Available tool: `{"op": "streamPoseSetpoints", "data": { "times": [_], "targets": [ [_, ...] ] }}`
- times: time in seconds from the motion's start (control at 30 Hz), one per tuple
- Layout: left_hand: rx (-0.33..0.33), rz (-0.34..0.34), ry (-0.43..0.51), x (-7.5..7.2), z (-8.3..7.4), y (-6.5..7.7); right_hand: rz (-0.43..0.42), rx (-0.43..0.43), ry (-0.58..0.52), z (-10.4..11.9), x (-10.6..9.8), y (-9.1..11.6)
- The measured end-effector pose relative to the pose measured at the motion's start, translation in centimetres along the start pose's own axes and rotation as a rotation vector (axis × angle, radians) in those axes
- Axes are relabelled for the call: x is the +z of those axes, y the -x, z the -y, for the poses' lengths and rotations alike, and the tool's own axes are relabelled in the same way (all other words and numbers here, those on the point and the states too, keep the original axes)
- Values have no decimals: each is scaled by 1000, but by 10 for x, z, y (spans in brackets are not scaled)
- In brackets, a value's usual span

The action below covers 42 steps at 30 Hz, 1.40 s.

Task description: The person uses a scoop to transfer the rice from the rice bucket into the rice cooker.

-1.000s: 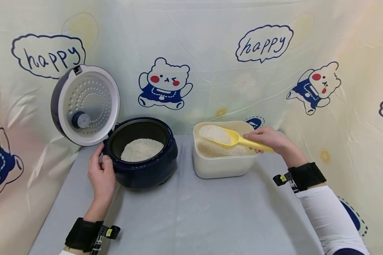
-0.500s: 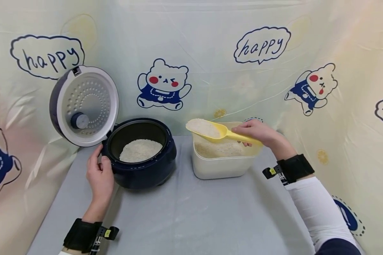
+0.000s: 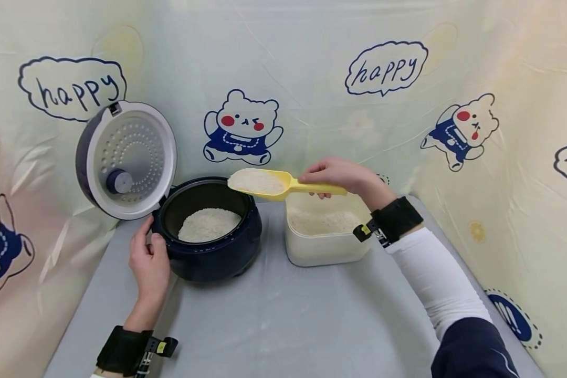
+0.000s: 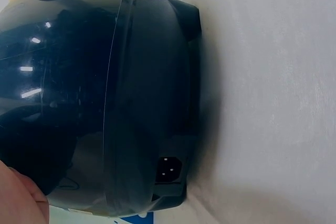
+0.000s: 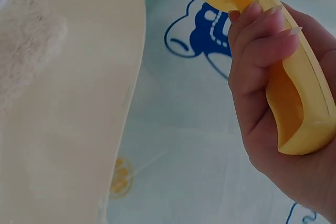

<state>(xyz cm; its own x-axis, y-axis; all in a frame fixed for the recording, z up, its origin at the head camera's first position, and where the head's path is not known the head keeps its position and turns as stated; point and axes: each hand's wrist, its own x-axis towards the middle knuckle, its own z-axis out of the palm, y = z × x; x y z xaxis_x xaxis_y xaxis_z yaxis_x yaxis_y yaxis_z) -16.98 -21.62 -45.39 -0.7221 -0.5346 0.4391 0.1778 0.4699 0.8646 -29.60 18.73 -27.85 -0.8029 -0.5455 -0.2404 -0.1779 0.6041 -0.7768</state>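
Transferring rice by the scoopful into the rice cooker seems to be the step in hand. The yellow scoop [image 3: 283, 190] is heaped with rice [image 3: 256, 181] and lies about level in the air, its tip overlapping the right rear rim of the rice cooker [image 3: 212, 265] in the head view; its exact height above that rim is hard to tell. The right hand [image 3: 335, 176] grasps the scoop's handle, fingers curled round it, as the right wrist view confirms.

Inside the cooker, a white mound [image 3: 209, 224] of rice sits in the dark inner pot [image 3: 200, 198]. The left hand [image 3: 151, 260] touches the cooker's left side near the hinge, fingers relaxed rather than clenched, probably to steady it. The lid [image 3: 144, 136] stands raised at the left rear, and the left wrist view shows a power socket [image 4: 169, 170] with no plug in it.

To the right, apart from the cooker, a cream bin [image 3: 328, 251] holds more rice. Beneath everything is a grey table covering [image 3: 288, 320].

The next move calls for centring the scoop over the pot before tipping it; turning it here could spill grains outside the rim.
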Motion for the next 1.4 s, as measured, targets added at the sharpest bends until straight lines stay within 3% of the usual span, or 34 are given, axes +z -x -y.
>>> {"op": "streamPoseSetpoints", "data": {
  "times": [0.23, 0.53, 0.93, 1.4],
  "targets": [
    [-2, -1, 3, 2, 0, 0, 14, -10, 38, 31, 15, -21],
    [-10, -4, 13, 3, -5, -1, -10, -36, 116, 60, 25, -31],
    [-3, -10, 23, 2, -6, -1, -56, -43, 211, 72, 42, -39],
    [-5, -2, 33, 0, -1, 0, -69, -82, 317, 74, 45, -48]
  ]
}}
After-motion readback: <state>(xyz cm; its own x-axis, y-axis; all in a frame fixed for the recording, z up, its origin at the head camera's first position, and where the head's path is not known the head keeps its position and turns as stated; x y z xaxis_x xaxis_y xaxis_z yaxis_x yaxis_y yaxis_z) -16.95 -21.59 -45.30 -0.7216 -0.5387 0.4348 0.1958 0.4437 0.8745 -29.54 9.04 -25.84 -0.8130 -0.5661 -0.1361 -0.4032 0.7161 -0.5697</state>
